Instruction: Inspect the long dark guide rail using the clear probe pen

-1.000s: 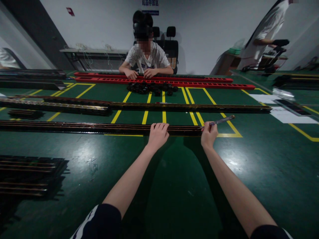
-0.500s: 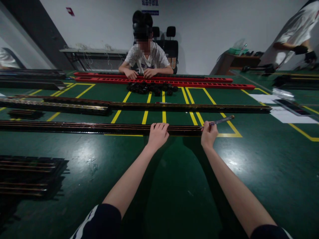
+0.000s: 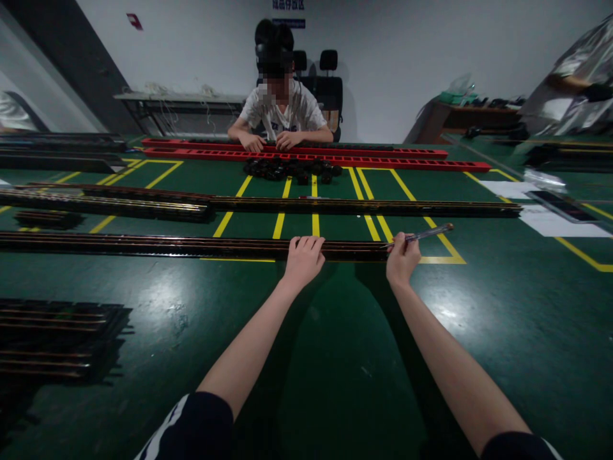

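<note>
1. Where the green table [image 3: 498, 345] begins at L, a stack of black strips [image 3: 52, 338] w/ copper-coloured lines lies in the near corner, partly out of view.
2. Behind it, the long black rail [image 3: 191, 246] lies flat across the table, from the L edge of view to the right hand; it also has thin copper lines along its top.
3. Left hand [image 3: 305, 257] is on top of this rail, near its R end, fingers together & bent over it; cannot tell if it grips or only presses.
4. Beyond, approx. mid: small black parts [image 3: 287, 170] in a heap, just before two red rails [image 3: 373, 161]; a co-worker [image 3: 285, 108] has both hands by these.
5. Another black rail [image 3: 364, 207] lies btwn the heap & the long one.
6. Right hand [image 3: 403, 259] is closed w/ fingertips around a thin tool [image 3: 433, 231]; tool is tilted, tip at the long rail's R end, handle pointing up to R.
7. Far R: phone [image 3: 562, 206] on white paper [image 3: 558, 222].
</note>
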A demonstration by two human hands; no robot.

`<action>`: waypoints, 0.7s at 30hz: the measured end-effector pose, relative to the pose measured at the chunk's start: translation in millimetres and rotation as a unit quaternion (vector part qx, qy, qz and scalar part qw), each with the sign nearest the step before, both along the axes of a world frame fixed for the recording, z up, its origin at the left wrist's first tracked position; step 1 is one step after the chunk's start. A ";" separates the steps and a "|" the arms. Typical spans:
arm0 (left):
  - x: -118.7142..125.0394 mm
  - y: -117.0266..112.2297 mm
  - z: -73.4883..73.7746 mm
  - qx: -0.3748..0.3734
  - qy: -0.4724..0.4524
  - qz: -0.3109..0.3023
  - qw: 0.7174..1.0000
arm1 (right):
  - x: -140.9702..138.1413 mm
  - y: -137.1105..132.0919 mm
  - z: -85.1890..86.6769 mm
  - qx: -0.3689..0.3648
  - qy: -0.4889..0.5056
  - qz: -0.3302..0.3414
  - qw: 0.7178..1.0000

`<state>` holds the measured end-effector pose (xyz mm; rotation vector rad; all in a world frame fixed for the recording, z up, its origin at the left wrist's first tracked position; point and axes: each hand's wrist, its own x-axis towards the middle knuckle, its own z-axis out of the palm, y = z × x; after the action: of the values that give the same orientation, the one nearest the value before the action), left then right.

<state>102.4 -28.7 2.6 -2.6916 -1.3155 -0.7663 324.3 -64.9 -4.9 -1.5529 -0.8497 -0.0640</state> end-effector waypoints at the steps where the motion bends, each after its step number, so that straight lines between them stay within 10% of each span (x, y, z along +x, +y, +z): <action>1: 0.0 0.0 0.1 0.001 0.000 0.000 1.000 | 0.4 0.3 -0.4 0.000 0.001 -0.003 1.000; 21: -0.7 -0.4 0.1 -0.010 -0.009 -0.007 1.000 | 6.4 2.6 0.3 0.022 0.075 -0.074 0.994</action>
<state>101.7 -29.2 2.7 -2.7192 -1.3176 -0.7853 330.7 -62.3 -4.5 -1.5561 -0.6113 -0.0712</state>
